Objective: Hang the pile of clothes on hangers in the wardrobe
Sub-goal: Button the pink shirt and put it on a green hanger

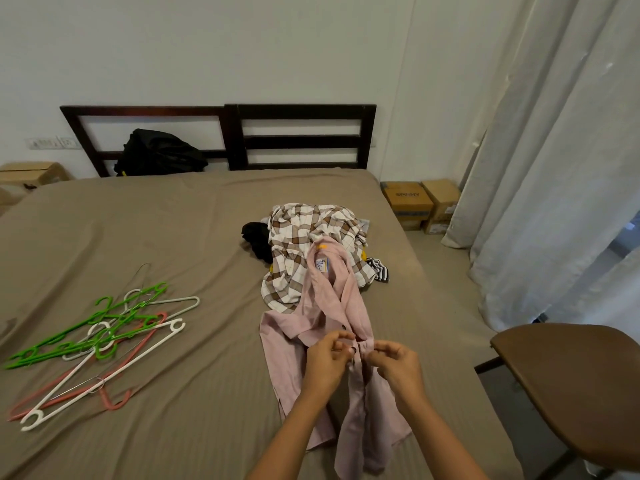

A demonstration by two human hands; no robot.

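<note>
Pink shirt [322, 306] lies lengthwise on the bed [173, 220], its collar resting on the pile of clothes [304, 233] — left hand [325, 362] and right hand [398, 367] meet at its front opening, each grip narrow, pinching the fabric edge. Plastic hangers [100, 337] lie heaped well apart, on the bed's left side.

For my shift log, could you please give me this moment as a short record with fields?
surface: bed, taupe sheet
garment worked on: pink shirt, lying lengthwise, collar toward the headboard
left hand: pinches the shirt's front edge
right hand: pinches the facing front edge
pile: checked shirt on top, under the pink shirt's collar
hangers: green, white and pink, loose on the bed, none in use
wardrobe: not in view
</note>
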